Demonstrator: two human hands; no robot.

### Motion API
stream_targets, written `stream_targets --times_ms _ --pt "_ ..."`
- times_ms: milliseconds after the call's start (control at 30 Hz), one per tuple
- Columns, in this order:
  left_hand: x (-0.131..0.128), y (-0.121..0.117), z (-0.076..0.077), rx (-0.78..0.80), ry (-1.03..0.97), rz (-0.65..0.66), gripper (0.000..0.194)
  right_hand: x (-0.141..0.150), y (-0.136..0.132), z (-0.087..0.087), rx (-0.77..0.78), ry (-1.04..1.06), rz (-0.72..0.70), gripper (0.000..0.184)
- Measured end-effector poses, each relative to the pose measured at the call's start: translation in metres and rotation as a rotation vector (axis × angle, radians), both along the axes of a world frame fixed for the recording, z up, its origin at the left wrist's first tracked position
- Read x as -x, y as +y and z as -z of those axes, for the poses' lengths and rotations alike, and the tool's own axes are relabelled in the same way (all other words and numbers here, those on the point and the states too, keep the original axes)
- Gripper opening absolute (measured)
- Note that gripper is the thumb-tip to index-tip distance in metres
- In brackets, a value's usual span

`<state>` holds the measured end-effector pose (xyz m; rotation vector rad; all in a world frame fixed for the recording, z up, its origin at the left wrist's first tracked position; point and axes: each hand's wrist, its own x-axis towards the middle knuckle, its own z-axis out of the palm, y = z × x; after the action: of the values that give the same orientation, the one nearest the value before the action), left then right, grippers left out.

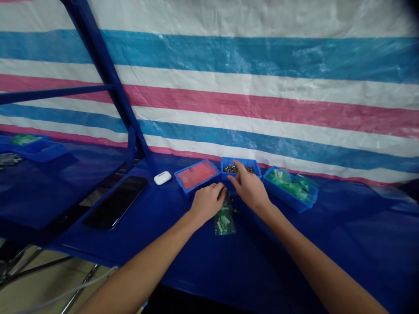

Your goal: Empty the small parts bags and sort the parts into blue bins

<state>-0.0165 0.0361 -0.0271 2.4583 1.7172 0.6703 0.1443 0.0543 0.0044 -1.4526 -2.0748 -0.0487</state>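
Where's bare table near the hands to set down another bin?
Bare blue table cover lies right of the small green bag, in front of the bin of green bags. A smaller patch sits between the black phone and the left hand. Crowded: the red-lined tray and bin of metal parts, under the right hand.

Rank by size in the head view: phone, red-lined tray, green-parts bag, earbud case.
1. Black smartphone
2. Blue tray with red lining; the phone lies nearer the camera, so this 1-2 order is unsure
3. Clear bag of green parts
4. White earbud case
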Motion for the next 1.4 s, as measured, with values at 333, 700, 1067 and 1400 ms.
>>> stream_targets --times_ms 333,700,1067,1400 --pt "0.001 0.001 0.002 -0.016 -0.025 -0.035 0.033 -0.034 -0.03 0.03 0.324 0.132 -0.275 0.022" --pt "0.0 0.003 0.002 -0.044 0.008 -0.032 0.031 -0.043 -0.035 0.033 0.273 0.052 -0.491 0.009" --pt "0.0 0.004 0.0 -0.013 0.014 -0.024 0.034 -0.017 -0.028 -0.028 -0.439 0.458 0.0 0.018" --pt "0.001 0.004 0.004 -0.04 0.022 -0.019 0.033 -0.037 -0.007 0.023 0.265 0.312 -0.003 0.031"
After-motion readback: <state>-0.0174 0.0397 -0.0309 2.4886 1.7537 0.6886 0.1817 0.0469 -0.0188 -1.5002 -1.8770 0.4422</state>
